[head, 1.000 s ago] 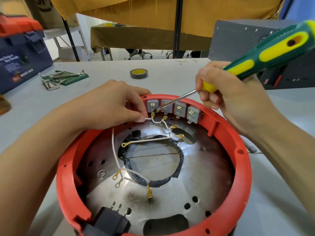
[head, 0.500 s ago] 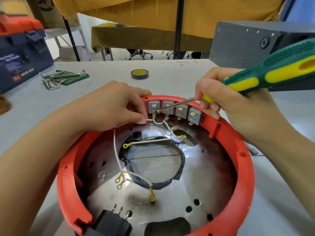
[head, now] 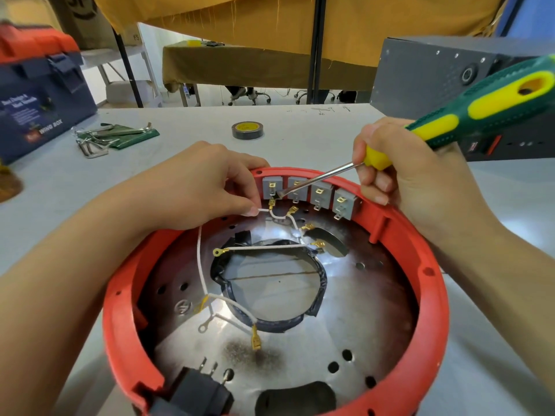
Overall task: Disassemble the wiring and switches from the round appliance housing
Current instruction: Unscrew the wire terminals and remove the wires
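A round red housing with a shiny metal floor lies open on the grey table. Several grey switches sit in a row along its far inner wall. White wires with brass terminals trail across the floor. My left hand pinches a white wire just left of the leftmost switch. My right hand grips a green and yellow screwdriver; its flat tip touches the lower terminal of that switch.
A black power socket block sits at the housing's near rim. On the table behind lie a roll of black tape, a set of hex keys on a green holder, a blue and red toolbox at left, and a grey metal box at right.
The screwdriver handle has swung slightly while its tip stays at the leftmost switch's terminal. My left hand keeps its pinch on the wire. The view has shifted a little.
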`<action>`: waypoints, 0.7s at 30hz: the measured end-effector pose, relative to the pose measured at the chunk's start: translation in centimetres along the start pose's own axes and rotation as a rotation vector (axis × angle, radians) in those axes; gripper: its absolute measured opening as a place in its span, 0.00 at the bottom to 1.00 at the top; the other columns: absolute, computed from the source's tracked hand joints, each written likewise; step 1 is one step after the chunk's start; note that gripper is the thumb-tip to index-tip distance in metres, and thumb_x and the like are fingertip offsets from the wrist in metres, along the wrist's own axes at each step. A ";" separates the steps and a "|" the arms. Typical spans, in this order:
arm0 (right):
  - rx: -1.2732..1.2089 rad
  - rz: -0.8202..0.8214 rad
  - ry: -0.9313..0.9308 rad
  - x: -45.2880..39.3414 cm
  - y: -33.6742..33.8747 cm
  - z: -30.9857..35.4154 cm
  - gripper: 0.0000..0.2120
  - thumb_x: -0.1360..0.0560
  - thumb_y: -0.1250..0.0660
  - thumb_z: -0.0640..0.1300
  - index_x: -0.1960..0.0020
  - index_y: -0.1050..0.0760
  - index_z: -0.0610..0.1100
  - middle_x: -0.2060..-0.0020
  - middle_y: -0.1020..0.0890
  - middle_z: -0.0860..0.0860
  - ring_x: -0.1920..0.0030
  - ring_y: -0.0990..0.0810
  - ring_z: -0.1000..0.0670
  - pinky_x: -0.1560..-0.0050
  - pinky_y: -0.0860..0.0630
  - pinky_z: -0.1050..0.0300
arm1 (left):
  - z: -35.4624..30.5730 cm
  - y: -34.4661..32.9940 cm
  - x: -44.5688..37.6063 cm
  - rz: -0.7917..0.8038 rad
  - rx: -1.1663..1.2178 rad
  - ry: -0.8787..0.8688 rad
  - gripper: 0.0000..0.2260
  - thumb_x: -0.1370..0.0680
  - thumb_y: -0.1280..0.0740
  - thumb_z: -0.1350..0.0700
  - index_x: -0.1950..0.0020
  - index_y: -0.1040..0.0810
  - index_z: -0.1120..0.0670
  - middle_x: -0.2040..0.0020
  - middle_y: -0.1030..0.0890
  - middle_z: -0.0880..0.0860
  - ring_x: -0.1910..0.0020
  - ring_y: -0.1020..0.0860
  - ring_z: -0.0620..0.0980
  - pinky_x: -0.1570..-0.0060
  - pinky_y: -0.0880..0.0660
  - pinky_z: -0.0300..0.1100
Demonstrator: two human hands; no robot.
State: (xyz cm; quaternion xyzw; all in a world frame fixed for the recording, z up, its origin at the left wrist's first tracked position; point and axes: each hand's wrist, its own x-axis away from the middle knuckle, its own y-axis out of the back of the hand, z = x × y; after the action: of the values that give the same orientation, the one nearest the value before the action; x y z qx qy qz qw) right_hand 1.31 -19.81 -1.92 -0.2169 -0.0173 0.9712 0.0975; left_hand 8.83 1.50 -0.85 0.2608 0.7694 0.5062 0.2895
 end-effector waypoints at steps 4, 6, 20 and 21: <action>-0.023 -0.021 -0.024 -0.1 0.1 -0.2 0.15 0.30 0.38 0.41 0.74 0.25 0.45 0.79 0.30 0.48 0.79 0.40 0.52 0.78 0.39 0.65 | 0.0 0.0 0.0 -0.004 -0.010 0.010 0.04 0.30 0.26 0.56 0.62 0.15 0.46 0.32 0.27 0.43 0.44 0.32 0.29 0.51 0.41 0.15; -0.028 -0.021 -0.028 -0.2 0.2 -0.3 0.14 0.30 0.38 0.41 0.74 0.24 0.45 0.79 0.30 0.48 0.79 0.40 0.52 0.79 0.38 0.64 | -0.1 0.0 0.0 -0.002 -0.010 0.015 0.04 0.30 0.26 0.56 0.62 0.15 0.46 0.32 0.27 0.42 0.44 0.31 0.30 0.51 0.41 0.16; 0.005 -0.020 -0.019 0.1 -0.1 0.3 0.19 0.23 0.37 0.41 0.72 0.24 0.45 0.77 0.29 0.47 0.79 0.38 0.52 0.80 0.38 0.64 | -0.5 0.2 0.2 0.007 -0.011 0.015 0.04 0.30 0.27 0.55 0.62 0.16 0.46 0.34 0.27 0.40 0.43 0.30 0.33 0.50 0.40 0.17; 0.015 -0.022 -0.011 0.2 -0.1 0.4 0.18 0.23 0.37 0.41 0.72 0.24 0.44 0.77 0.28 0.47 0.79 0.38 0.52 0.80 0.38 0.64 | -0.6 0.1 0.2 0.008 -0.009 0.015 0.04 0.30 0.27 0.55 0.63 0.16 0.45 0.33 0.27 0.41 0.42 0.30 0.34 0.50 0.39 0.18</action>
State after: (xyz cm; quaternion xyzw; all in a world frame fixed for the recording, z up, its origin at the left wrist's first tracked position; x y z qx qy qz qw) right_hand 1.01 -19.71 -1.65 -0.2108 -0.0129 0.9713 0.1098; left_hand 8.29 1.32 -0.57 0.2587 0.7682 0.5127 0.2831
